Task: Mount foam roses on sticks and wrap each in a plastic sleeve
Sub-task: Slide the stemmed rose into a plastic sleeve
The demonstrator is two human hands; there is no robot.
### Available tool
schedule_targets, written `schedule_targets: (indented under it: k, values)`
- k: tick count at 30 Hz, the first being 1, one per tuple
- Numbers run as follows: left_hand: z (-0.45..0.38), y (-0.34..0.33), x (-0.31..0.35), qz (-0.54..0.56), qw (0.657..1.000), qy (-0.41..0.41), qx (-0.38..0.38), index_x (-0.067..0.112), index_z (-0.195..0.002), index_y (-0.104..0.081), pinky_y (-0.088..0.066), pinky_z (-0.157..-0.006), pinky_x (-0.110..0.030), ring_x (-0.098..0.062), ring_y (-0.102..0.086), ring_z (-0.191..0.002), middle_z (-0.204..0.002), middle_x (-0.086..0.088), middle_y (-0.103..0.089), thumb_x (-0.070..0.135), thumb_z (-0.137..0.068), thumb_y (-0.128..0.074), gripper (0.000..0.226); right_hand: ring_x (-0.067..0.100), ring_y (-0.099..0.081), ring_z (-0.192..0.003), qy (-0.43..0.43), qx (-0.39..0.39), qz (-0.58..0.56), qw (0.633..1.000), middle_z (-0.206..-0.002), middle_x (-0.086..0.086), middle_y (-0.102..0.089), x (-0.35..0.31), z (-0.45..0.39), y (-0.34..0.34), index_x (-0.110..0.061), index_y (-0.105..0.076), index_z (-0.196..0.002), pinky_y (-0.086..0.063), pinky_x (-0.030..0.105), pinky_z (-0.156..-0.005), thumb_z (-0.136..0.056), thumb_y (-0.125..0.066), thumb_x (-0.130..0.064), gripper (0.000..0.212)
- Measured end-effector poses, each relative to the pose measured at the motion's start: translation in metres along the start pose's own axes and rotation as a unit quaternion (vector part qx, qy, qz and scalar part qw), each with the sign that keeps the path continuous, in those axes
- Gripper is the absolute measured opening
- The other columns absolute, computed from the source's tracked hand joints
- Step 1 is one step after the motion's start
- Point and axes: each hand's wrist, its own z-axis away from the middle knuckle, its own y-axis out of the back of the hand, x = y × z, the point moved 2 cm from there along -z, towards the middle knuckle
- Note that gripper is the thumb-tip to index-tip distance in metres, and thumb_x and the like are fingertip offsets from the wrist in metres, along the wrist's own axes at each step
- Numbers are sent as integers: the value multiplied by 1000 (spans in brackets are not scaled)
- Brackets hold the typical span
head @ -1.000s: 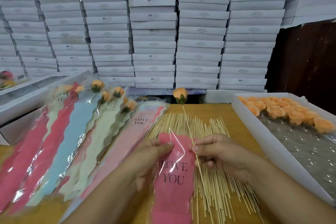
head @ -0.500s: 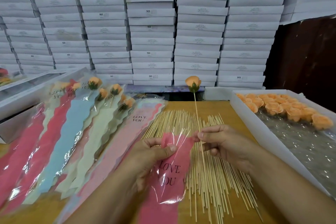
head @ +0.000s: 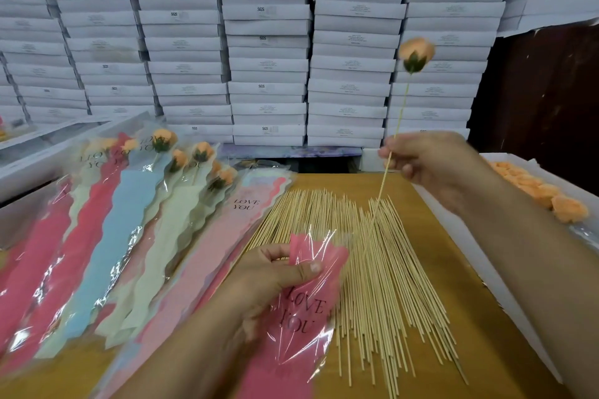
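Observation:
My right hand (head: 431, 165) pinches a thin stick (head: 393, 142) and holds it raised above the table. An orange foam rose (head: 416, 53) with a green base tops the stick. The stick's lower end hangs just above the open mouth of a pink "LOVE YOU" plastic sleeve (head: 308, 308). My left hand (head: 275, 278) grips that sleeve near its top, thumb on the front. A pile of bare wooden sticks (head: 372, 262) lies on the brown table (head: 460, 285) under both hands.
Several wrapped roses in pink, blue and pale green sleeves (head: 107, 236) lie fanned out at the left. A white tray (head: 453, 227) with loose orange foam roses (head: 547, 194) stands at the right. Stacked white boxes (head: 265, 42) fill the back wall.
My right hand has lifted the rose stick up and to the right, drawing its lower end away from the sleeve's top. My left hand keeps its grip on the pink sleeve.

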Motion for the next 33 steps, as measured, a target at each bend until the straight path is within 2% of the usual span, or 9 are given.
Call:
schedule_targets:
  k: [2, 10, 15, 20, 22, 25, 27, 29, 33]
  values:
    - [-1, 2, -2, 2, 1000, 0, -8, 14, -78, -80, -58, -59, -38, -32, -70, -73, -92, -23, -75, 8, -48, -93, 33, 11, -65, -58, 19, 25, -9, 999, -73, 7, -74, -15, -9, 1, 0, -68, -90, -44, 13, -45, -91, -66, -2, 3]
    - [-5, 6, -6, -13, 1000, 2, -15, 18, -77, -79, -54, -69, -43, -33, -70, -75, -92, -20, -76, 13, -47, -96, 35, 11, -65, -57, 38, 45, 22, 998, -83, 10, -74, -24, -18, -6, -1, -68, -94, -46, 14, -47, -92, -65, -5, 5]
    - [-8, 6, -8, -4, 1000, 1, -17, 15, -73, -79, -56, -50, -34, -29, -72, -68, -89, -20, -76, 5, -51, -93, 28, 12, -63, -58, 27, 16, 38, 999, -68, 3, -75, -12, -6, -13, -2, -68, -90, -46, 15, -47, -92, -65, -4, 4]
    - [-8, 5, -9, -1, 1000, -2, -8, 13, -76, -78, -60, -65, -41, -29, -74, -70, -88, -20, -76, 7, -46, -94, 34, 11, -62, -54, 16, -5, 41, 999, -65, 3, -73, -7, 5, -22, -2, -68, -86, -45, 15, -45, -92, -65, -2, 7]
    - [-8, 5, -10, 7, 1000, 5, -4, 6, -88, -75, -61, -67, -43, -30, -73, -70, -91, -24, -75, 6, -46, -94, 46, 10, -61, -51, 9, -15, 33, 999, -64, 3, -73, -3, 7, -25, -1, -67, -87, -44, 14, -44, -92, -65, -2, 6]
    - [-8, 4, -10, 15, 1000, 5, 1, -3, -103, -70, -61, -59, -40, -30, -72, -68, -91, -25, -74, 2, -60, -89, 47, 11, -61, -52, 1, -33, 28, 999, -65, 3, -74, 7, 9, -32, -1, -68, -90, -45, 15, -44, -92, -65, -3, 4]
    - [-6, 2, -9, 14, 1000, 4, -1, -6, -106, -70, -60, -76, -53, -32, -72, -76, -95, -26, -74, 2, -68, -85, 41, 10, -62, -52, -8, -44, 25, 999, -66, 3, -74, 16, 10, -37, -1, -68, -90, -45, 15, -44, -93, -65, -4, 5]
    - [-4, 1, -8, 17, 1000, 8, -5, -8, -107, -68, -51, -93, -65, -37, -70, -85, -100, -29, -72, 5, -73, -82, 38, 11, -64, -52, -15, -54, 28, 998, -67, 5, -74, 25, 10, -42, -1, -69, -91, -46, 16, -44, -92, -67, -4, 4]
    - [-2, -2, -6, 16, 1000, 10, -9, -15, -117, -59, -52, -89, -64, -41, -67, -90, -111, -38, -66, 11, -85, -75, 45, 12, -66, -57, -20, -73, 44, 996, -75, 7, -76, 41, 12, -49, -5, -71, -91, -47, 17, -46, -91, -68, -5, 3]
